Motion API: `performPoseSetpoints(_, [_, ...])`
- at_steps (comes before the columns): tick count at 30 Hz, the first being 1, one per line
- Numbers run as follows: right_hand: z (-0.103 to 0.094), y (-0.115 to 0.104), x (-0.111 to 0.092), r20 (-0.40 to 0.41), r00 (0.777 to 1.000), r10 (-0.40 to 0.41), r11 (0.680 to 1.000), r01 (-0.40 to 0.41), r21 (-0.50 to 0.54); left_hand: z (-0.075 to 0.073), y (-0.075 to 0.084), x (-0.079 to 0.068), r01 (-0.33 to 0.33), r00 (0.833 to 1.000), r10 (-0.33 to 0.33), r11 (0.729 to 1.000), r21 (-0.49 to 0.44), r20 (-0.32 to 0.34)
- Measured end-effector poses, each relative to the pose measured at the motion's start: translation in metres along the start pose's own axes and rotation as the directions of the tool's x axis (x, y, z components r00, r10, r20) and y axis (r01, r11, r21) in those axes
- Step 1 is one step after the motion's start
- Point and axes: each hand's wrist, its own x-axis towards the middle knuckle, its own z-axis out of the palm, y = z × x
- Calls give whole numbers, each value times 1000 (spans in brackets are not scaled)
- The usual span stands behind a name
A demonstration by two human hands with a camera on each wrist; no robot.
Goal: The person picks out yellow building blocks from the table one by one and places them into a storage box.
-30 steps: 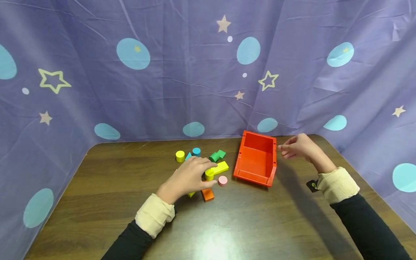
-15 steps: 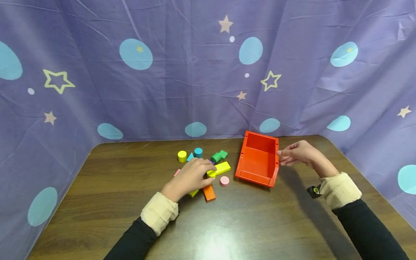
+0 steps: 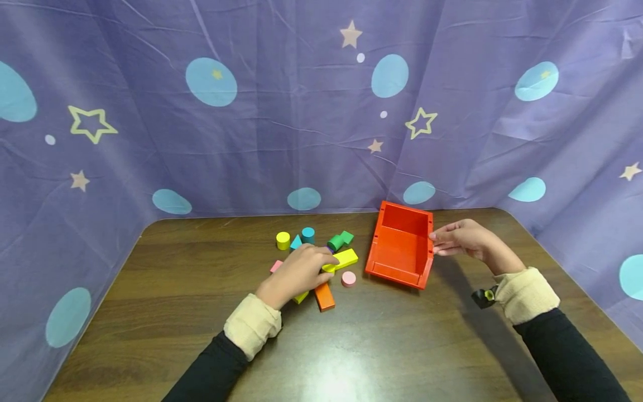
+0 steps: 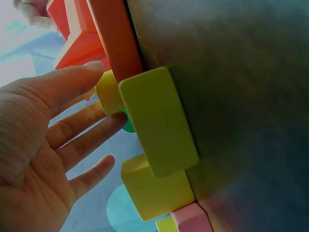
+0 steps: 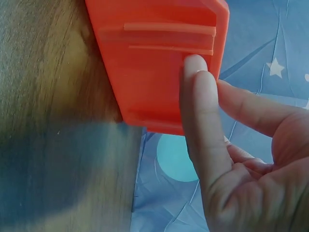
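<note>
My left hand (image 3: 297, 272) is over the wooden blocks, with thumb and fingers round a yellow cylinder (image 4: 110, 94), which it partly hides in the head view. Close by lie an orange block (image 3: 325, 297), a long yellow block (image 3: 346, 258), and a pink disc (image 3: 349, 279). In the left wrist view, a yellow block (image 4: 159, 123) stands near the fingertips. My right hand (image 3: 464, 240) pinches the right wall of a red plastic bin (image 3: 399, 272). Two fingertips (image 5: 205, 89) lie on its outer side, while another digit goes behind the rim.
Behind the left hand are a yellow cylinder (image 3: 283, 240), a blue cylinder (image 3: 308, 235), a blue triangle (image 3: 296, 242) and green blocks (image 3: 336, 242). A pink block (image 3: 276, 266) lies to its left. A purple curtain (image 3: 281, 139) hangs at the wooden table's (image 3: 181, 301) back edge.
My right hand has come down and in to the bin's right rim and taken hold of it. My left hand has stayed at the yellow cylinder, its fingers closing in slightly.
</note>
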Motion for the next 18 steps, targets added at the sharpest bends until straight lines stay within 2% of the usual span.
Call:
performPoseSetpoints(4, [0, 0, 1, 6, 1000, 15, 999, -15, 35, -1, 0, 3, 14, 1000, -14, 1000, -28, 20])
performPoseSetpoints(18, [0, 0, 2, -10, 1000, 25, 999, -24, 39, -2, 2, 11, 108, 988, -94, 988, -110, 120])
